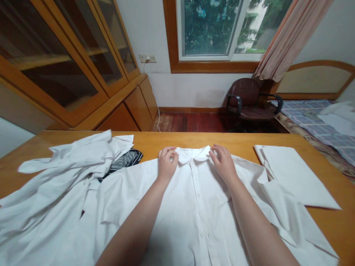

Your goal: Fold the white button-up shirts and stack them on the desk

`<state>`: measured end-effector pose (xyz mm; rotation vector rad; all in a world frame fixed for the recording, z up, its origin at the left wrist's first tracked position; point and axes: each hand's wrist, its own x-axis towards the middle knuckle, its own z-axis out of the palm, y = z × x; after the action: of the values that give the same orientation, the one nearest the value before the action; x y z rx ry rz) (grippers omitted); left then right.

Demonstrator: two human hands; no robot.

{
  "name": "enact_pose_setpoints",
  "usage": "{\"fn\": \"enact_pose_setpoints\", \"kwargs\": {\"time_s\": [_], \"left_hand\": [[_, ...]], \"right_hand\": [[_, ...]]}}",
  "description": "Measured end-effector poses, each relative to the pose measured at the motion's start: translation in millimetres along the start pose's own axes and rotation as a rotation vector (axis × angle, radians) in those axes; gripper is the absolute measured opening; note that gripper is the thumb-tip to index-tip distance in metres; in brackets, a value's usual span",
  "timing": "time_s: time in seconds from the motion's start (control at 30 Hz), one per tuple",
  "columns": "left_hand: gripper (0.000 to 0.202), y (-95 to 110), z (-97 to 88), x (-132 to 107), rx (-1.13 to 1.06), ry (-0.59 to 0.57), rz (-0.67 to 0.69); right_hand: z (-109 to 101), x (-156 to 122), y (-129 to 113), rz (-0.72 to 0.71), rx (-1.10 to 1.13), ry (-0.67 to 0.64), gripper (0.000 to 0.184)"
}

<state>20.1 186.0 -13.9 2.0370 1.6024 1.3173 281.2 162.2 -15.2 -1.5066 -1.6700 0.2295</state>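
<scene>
A white button-up shirt (177, 214) lies spread front side up on the wooden table, its collar (191, 155) toward the far edge. My left hand (168, 162) pinches the collar's left end between thumb and fingers. At the collar's right end, my right hand (223, 162) has its thumb and forefinger closed on the edge, though the exact contact is small in view. The buttoned front runs down between my forearms. The right sleeve area (285, 207) is bunched and wrinkled.
A heap of white clothes (61, 184) lies at left, beside a dark striped cloth (127, 160). At right sits a folded white garment (299, 173) on the table (155, 140). Beyond are a glass-door cabinet (111, 96), an office chair (246, 98) and a bed (313, 114).
</scene>
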Motion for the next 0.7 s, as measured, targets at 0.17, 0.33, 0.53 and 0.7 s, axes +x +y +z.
{"fn": "enact_pose_setpoints", "kwargs": {"time_s": [0.17,0.33,0.53,0.7], "left_hand": [[0.025,-14,5.1,3,0.105,-0.062,-0.075],[0.046,-20,6.2,5,0.006,-0.155,-0.189],[0.055,-28,-4.9,11,-0.253,-0.263,-0.270],[0.054,-32,-18.9,15,-0.435,-0.353,-0.288]], "right_hand": [[6,-3,4,0.146,-0.097,-0.108,0.055],[1,-1,8,0.211,-0.030,-0.103,0.050],[-6,3,15,0.240,0.284,-0.127,0.055],[-13,2,10,0.293,0.405,-0.225,0.067]]}}
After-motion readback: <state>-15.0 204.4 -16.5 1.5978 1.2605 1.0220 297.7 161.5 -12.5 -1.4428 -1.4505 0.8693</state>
